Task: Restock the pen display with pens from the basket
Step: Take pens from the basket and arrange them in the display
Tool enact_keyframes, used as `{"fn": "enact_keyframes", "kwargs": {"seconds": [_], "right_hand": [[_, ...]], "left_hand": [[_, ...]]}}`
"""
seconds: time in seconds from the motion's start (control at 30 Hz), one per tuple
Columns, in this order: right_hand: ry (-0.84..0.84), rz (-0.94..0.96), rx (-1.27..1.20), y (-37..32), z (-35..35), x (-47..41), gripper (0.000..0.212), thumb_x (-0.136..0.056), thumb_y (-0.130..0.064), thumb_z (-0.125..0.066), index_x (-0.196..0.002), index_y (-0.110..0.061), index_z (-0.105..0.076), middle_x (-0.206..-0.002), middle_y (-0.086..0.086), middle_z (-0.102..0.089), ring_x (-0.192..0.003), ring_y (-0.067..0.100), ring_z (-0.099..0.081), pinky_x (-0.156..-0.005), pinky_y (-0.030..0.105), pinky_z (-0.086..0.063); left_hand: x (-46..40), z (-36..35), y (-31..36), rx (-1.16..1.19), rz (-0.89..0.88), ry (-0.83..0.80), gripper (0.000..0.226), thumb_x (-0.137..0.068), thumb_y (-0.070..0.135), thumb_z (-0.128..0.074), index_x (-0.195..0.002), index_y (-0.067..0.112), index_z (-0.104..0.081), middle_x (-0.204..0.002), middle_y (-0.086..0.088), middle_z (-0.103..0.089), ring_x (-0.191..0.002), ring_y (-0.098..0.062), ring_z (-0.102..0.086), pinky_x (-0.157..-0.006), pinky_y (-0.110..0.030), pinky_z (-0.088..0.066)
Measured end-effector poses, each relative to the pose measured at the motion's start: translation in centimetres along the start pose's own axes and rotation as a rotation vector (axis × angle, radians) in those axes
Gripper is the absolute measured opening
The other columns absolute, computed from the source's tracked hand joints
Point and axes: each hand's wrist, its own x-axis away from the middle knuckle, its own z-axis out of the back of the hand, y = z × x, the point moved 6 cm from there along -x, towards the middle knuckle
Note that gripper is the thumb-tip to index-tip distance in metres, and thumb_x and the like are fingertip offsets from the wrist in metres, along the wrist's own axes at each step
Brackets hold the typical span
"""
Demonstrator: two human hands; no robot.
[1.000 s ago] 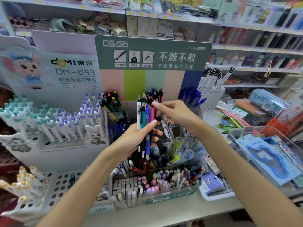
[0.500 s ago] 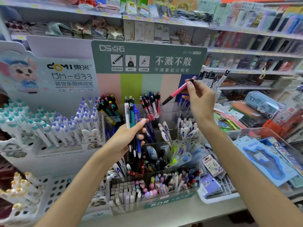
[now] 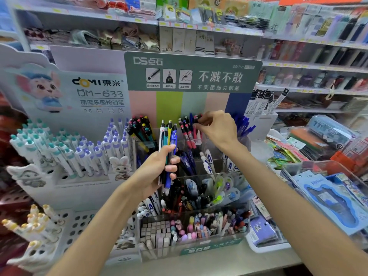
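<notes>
My left hand [image 3: 159,172] grips a bunch of pens [image 3: 168,140] upright in front of the clear tiered pen display [image 3: 191,250]; white, teal, yellow and blue barrels stick up above my fingers. My right hand [image 3: 217,126] reaches to the display's back row, its fingertips pinching the top of a red pen [image 3: 196,126] standing among the red pens [image 3: 187,132] in a clear compartment. Black pens with coloured caps [image 3: 139,128] fill the compartment to the left, blue pens [image 3: 244,124] the one to the right. No basket is in view.
A white Domi stand [image 3: 65,156] with teal and purple pens is on the left. Lower display tiers hold erasers, correction tapes and small pens. A clear bin of blue packaged items [image 3: 328,196] sits on the right, with packets behind it. Stocked shelves rise behind.
My right hand carried the red pen from up at the right down and left into the red-pen compartment. My left hand with the bunch stayed almost still.
</notes>
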Motion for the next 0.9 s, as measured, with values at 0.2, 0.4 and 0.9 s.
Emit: {"fn": "enact_keyframes", "kwargs": {"seconds": [0.2,0.4,0.9], "right_hand": [[-0.034,0.169,0.306,-1.7,-0.7,0.2,0.024,-0.088,-0.035,-0.064,-0.104,-0.018,-0.069,-0.102,0.005,-0.070,-0.097,0.031,-0.062,-0.075,0.037,-0.047],[-0.032,-0.046,-0.132,-0.1,1.4,1.8,0.029,-0.087,-0.047,-0.062,-0.095,-0.020,-0.071,-0.070,-0.010,-0.064,-0.070,0.011,-0.062,-0.067,0.028,-0.050],[-0.476,-0.489,-0.723,5.0,3.7,6.6,0.017,-0.084,-0.027,-0.069,-0.096,-0.015,-0.069,-0.080,-0.004,-0.072,-0.069,0.003,-0.066,-0.063,0.014,-0.050]], "left_hand": [[-0.3,-0.4,-0.1,-0.051,-0.055,0.000,0.025,-0.101,0.032,-0.041,-0.109,0.014,-0.056,-0.061,0.007,-0.052,-0.044,-0.006,-0.043,-0.046,-0.021,-0.046],[-0.5,-1.3,-0.5,-0.110,-0.081,0.002,0.026,-0.098,0.035,-0.048,-0.115,0.017,-0.056,-0.071,0.007,-0.057,-0.051,-0.006,-0.048,-0.051,-0.022,-0.050],[-1.3,-5.4,-2.0,-0.217,-0.077,-0.062,0.026,-0.099,0.032,-0.045,-0.110,0.013,-0.060,-0.097,-0.003,-0.075,-0.079,-0.018,-0.073,-0.058,-0.022,-0.056]]}}
